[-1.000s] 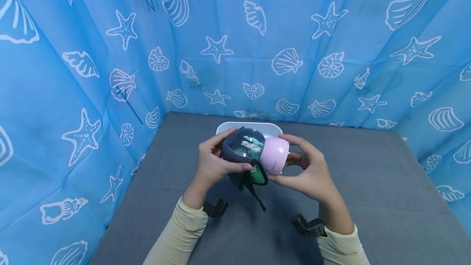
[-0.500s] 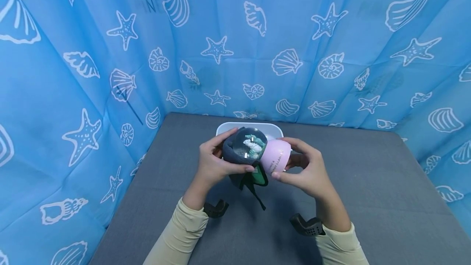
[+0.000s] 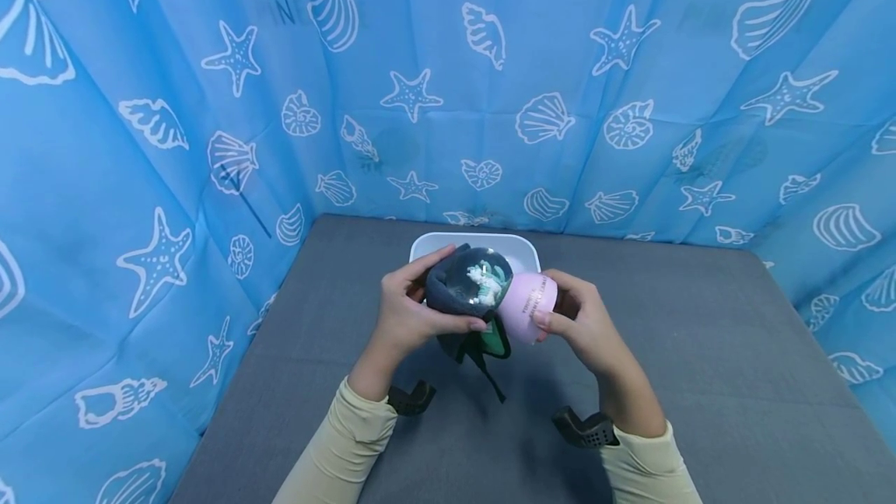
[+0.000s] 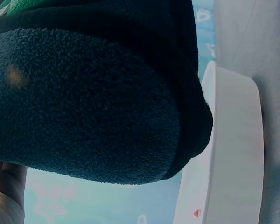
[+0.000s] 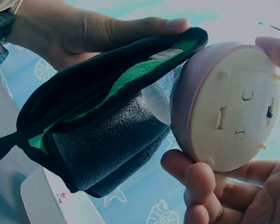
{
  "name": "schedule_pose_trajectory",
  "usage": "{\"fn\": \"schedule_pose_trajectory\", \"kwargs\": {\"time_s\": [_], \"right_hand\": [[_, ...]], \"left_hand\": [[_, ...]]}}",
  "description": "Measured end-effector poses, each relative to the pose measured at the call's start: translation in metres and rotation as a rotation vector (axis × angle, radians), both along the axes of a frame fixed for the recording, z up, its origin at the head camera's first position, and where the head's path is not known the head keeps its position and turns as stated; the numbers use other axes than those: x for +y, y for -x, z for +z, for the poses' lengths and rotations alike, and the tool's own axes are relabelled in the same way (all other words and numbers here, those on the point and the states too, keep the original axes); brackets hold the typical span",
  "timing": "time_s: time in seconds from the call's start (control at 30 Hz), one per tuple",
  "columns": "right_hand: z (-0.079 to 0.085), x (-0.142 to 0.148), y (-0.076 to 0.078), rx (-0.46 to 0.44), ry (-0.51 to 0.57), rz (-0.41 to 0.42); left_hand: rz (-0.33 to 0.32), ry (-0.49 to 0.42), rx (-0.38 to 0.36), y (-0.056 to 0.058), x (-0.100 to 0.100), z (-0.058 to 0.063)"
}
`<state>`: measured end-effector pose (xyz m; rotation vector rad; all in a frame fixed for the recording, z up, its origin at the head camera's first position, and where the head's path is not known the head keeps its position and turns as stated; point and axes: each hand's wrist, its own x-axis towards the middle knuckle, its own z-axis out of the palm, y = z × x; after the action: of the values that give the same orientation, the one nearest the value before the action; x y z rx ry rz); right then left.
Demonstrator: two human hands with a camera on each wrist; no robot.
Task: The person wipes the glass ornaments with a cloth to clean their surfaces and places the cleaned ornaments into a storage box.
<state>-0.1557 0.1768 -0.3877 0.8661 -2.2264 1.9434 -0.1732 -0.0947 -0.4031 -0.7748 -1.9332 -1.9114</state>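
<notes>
A snow globe (image 3: 525,306) with a pink base and a white and teal figure inside lies on its side between both hands. My right hand (image 3: 586,325) grips the base by its edge, thumb at the front. My left hand (image 3: 409,306) holds a dark grey cloth (image 3: 439,292) wrapped round the left side of the glass ball. Green lining and a black strap hang from the cloth below. In the right wrist view, the base's cream underside (image 5: 238,107) shows a battery cover and a small switch. The fuzzy cloth (image 4: 84,107) fills much of the left wrist view.
A white tray (image 3: 455,239) stands on the grey table (image 3: 700,348) just behind the hands. A blue curtain (image 3: 448,138) with shell and starfish prints hangs along the back and sides. Each wrist wears a black camera mount (image 3: 584,430).
The snow globe has turned about its length, bringing the base's lettering and the white figure into view. My right hand has shifted its grip, its thumb now further onto the base.
</notes>
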Motion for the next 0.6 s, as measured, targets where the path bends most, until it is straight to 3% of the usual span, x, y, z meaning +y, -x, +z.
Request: {"fn": "schedule_pose_trajectory", "kwargs": {"time_s": [0.6], "right_hand": [[-0.0054,-0.0047,0.0011,-0.03,-0.001,0.124]], "left_hand": [[0.004,-0.002,0.037,0.0014,-0.005,0.0014]]}}
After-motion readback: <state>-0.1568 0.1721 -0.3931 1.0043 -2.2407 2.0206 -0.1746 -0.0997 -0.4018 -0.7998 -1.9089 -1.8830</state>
